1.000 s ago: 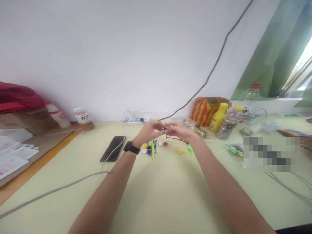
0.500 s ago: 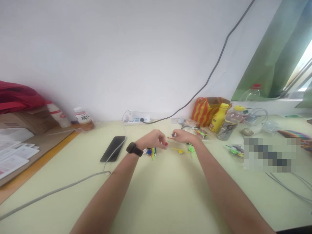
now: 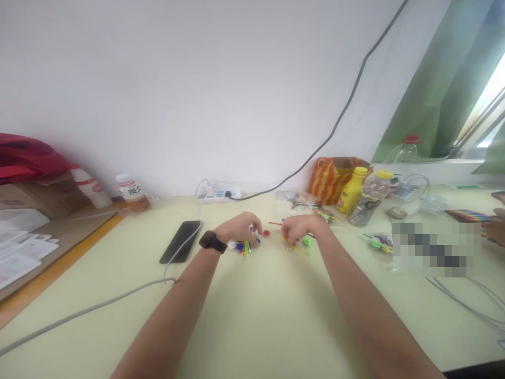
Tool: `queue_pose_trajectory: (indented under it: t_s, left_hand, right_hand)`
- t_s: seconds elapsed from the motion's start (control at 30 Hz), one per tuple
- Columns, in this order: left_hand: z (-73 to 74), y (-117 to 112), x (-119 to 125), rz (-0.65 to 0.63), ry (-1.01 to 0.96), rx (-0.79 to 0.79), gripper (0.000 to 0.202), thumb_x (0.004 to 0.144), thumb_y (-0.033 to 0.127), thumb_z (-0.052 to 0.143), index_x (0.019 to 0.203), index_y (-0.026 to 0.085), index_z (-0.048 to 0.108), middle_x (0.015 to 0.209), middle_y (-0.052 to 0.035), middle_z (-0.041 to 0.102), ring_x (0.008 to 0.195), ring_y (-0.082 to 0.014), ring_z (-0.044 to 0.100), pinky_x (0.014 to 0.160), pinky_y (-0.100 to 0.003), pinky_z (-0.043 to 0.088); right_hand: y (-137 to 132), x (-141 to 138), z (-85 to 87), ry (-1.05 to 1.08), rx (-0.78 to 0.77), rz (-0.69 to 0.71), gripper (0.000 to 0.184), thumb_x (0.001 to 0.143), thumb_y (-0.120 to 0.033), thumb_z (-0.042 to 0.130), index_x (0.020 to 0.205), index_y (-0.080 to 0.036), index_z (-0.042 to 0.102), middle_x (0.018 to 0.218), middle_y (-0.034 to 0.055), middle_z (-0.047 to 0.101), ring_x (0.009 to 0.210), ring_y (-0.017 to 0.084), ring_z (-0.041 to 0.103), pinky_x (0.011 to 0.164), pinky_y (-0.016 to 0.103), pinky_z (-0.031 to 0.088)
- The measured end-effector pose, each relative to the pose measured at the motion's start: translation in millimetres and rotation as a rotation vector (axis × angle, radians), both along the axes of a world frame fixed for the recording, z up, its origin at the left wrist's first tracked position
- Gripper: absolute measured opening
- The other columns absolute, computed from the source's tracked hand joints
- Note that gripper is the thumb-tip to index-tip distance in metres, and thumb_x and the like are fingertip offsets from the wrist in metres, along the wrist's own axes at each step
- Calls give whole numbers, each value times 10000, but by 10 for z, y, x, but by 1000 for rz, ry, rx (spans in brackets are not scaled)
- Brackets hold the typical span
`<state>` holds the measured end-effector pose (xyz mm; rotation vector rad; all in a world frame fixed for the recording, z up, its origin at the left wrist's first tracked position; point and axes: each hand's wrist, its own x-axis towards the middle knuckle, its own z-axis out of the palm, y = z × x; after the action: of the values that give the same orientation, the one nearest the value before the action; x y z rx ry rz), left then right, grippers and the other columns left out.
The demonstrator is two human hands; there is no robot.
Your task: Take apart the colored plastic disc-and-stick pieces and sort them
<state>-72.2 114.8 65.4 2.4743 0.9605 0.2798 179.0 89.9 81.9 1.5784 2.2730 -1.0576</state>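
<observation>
My left hand (image 3: 241,229) reaches over a small pile of plastic parts, its thumb and fingers apart, with a blue disc (image 3: 258,241) by the fingertips. Beneath it lie another blue disc (image 3: 240,246), a white disc (image 3: 231,245) and thin green-yellow sticks (image 3: 246,249). A red disc (image 3: 266,233) rests between the hands. My right hand (image 3: 299,228) points down with its fingers pinched on a small yellow plastic piece (image 3: 292,248), partly hidden by them. Close by are a red stick-like piece (image 3: 275,223) and a bright green piece (image 3: 307,241).
A black phone (image 3: 180,241) with a cable lies left. Behind stand a power strip (image 3: 219,195), a striped bag (image 3: 322,181), a yellow bottle (image 3: 352,190) and a clear bottle (image 3: 369,200). Bagged parts (image 3: 376,242) lie right. Another person's hand (image 3: 495,226) shows at the right edge.
My left hand has let go of the red disc, now on the table, and opened toward the blue disc. The red stick-like piece has left my right fingers, which moved down to the yellow piece.
</observation>
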Motion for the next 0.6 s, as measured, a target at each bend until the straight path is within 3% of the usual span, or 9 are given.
queue_pose_trajectory:
  t_s: [0.13,0.23,0.4,0.6]
  left_hand:
    - [23,9,2,9,-89,111,311,656,393,854,899,214,779,877,-24,684,805,-193,613,682,-276,440]
    - [-10,9,-27,14,-92,84,406,623,424,875,974,241,783,992,-44,700,913,-233,618,742,-293,465]
    - [-86,-7,-48,49,-64,83,388,663,445,860,994,257,787,1082,-53,726,1075,-289,594,890,-339,465]
    - [113,-127,81,72,-328,47,432,777,500,797,1102,221,733,1113,-65,738,960,-215,669,816,-304,530]
  right_hand:
    - [-21,-1,51,183,62,-35,132,669,-265,719,766,-196,662,747,9,697,704,164,616,584,246,403]
    - [-44,1,96,337,124,-89,139,752,-282,635,872,-212,627,864,9,707,742,153,605,596,238,411]
    - [-80,-33,102,484,146,-146,117,751,-250,597,858,-203,607,752,-4,645,640,137,520,539,238,362]
    - [-53,-103,69,637,186,-210,132,767,-251,566,889,-202,578,684,-42,539,603,116,471,536,227,348]
